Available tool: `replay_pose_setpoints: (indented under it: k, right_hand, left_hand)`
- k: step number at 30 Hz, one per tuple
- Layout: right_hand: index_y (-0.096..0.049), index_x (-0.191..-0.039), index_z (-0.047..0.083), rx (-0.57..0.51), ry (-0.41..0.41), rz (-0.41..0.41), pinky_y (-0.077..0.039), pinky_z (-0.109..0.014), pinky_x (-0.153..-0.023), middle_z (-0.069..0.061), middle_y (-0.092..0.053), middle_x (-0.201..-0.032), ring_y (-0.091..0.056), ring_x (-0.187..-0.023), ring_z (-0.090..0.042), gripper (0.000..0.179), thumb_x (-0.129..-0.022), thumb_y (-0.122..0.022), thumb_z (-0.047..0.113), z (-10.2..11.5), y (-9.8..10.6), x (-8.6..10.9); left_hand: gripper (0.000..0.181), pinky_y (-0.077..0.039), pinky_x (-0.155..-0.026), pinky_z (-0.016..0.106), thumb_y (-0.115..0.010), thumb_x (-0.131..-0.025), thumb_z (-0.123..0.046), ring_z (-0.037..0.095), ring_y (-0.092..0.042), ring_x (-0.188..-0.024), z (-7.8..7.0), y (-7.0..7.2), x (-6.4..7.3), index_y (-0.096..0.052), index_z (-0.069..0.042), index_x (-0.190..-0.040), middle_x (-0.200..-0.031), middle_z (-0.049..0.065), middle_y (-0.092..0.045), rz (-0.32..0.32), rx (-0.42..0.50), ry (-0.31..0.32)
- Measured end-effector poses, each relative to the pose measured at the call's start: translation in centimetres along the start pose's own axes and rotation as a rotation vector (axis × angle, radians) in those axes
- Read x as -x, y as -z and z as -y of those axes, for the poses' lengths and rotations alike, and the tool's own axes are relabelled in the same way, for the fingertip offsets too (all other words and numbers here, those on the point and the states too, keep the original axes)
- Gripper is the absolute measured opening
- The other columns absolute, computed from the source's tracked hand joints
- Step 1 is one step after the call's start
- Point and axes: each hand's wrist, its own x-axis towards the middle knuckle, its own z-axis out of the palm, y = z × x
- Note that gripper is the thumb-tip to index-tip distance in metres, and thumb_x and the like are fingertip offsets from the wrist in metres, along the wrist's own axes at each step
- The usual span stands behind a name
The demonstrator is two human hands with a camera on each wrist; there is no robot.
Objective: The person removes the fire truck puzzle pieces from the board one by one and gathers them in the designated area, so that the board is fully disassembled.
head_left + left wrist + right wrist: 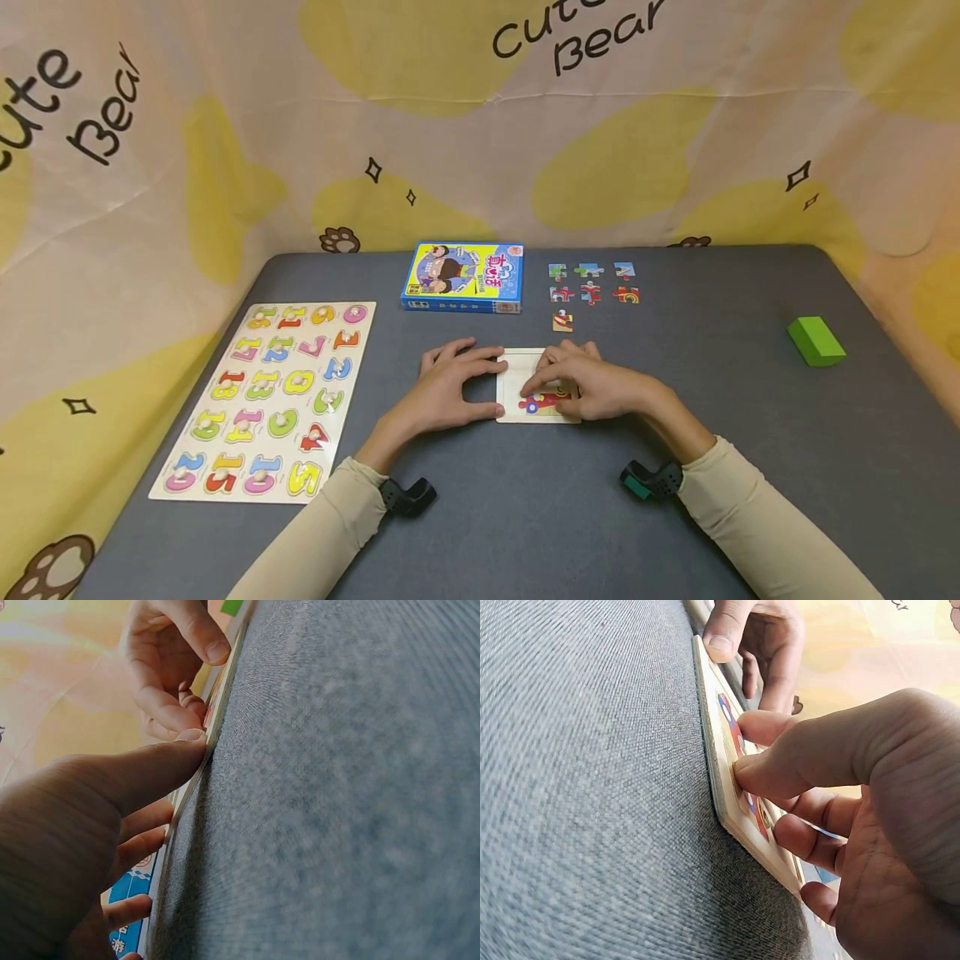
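A small pale wooden puzzle board (516,371) lies flat on the grey table. Along its left edge rests my left hand (450,387), fingers fairly straight, the thumb at the near corner and a fingertip farther up. Over the board's right half, my right hand (600,383) is bent down, pinching a colourful puzzle piece (751,804) between thumb and finger. Its other fingers curl above the far part of the board and hide it. Red and blue printed pieces (531,405) form part of a vehicle picture in the board's near part.
Several loose jigsaw pieces (590,292) lie in rows behind the board. A blue-and-yellow box (461,277) stands at the back. On the left is a large number board (288,447) with knobbed shapes; a green block (816,342) sits on the right.
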Motion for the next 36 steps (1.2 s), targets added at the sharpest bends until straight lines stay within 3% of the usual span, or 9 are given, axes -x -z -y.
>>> replay_pose_setpoints:
  k: [22, 36]
  right_hand:
    - [-0.072, -0.121, 0.027, 0.006, 0.003, 0.002, -0.022, -0.042, -0.082, 0.004, -0.064, -0.109, -0.045, -0.104, -0.018, 0.044, -0.085, -0.068, 0.002, 0.36, -0.01, 0.05]
    - [-0.071, -0.119, 0.028, -0.003, 0.015, -0.009, -0.022, -0.041, -0.082, 0.007, -0.065, -0.105, -0.047, -0.098, -0.016, 0.043, -0.085, -0.069, 0.002, 0.29, -0.05, 0.02]
  left_hand:
    - [0.062, -0.016, -0.116, 0.060, -0.082, -0.083, -0.046, 0.031, -0.027, -0.154, 0.08, -0.07, 0.03, -0.065, -0.024, -0.139, -0.157, -0.009, -0.049, 0.010, 0.004, 0.015]
    - [0.063, -0.016, -0.114, 0.061, -0.082, -0.083, -0.045, 0.031, -0.027, -0.154, -0.07, 0.01, 0.03, -0.065, -0.024, -0.139, -0.156, -0.009, -0.050, 0.001, 0.007, 0.011]
